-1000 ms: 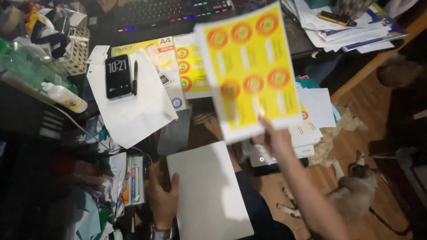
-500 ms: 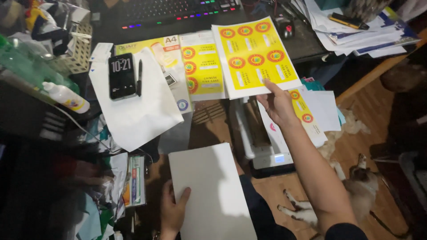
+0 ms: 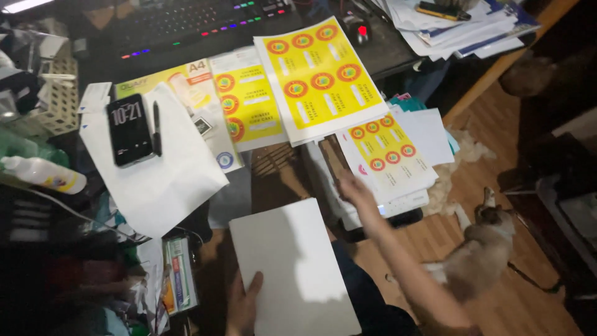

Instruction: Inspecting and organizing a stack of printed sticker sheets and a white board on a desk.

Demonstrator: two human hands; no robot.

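At nine o'clock a black phone [image 3: 129, 129] and pen [image 3: 157, 128] lie on a white sheet [image 3: 168, 180] on the bench [image 3: 283, 168]. At six o'clock the left hand [image 3: 244, 305] grips the lower edge of a blank white sheet [image 3: 292, 267]. Toward three o'clock the right hand [image 3: 356, 190], blurred, fingers loosely spread and empty, hovers just beside a small yellow sticker sheet [image 3: 387, 155]. A larger yellow sticker sheet [image 3: 317, 78] lies at twelve o'clock.

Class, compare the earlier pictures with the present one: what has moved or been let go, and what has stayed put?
The right hand has let go of the yellow sticker sheet, which was lifted before and now lies on the desk below the keyboard; the hand has drawn back toward the body. The left hand keeps its grip on the blank white sheet. The phone has not moved.
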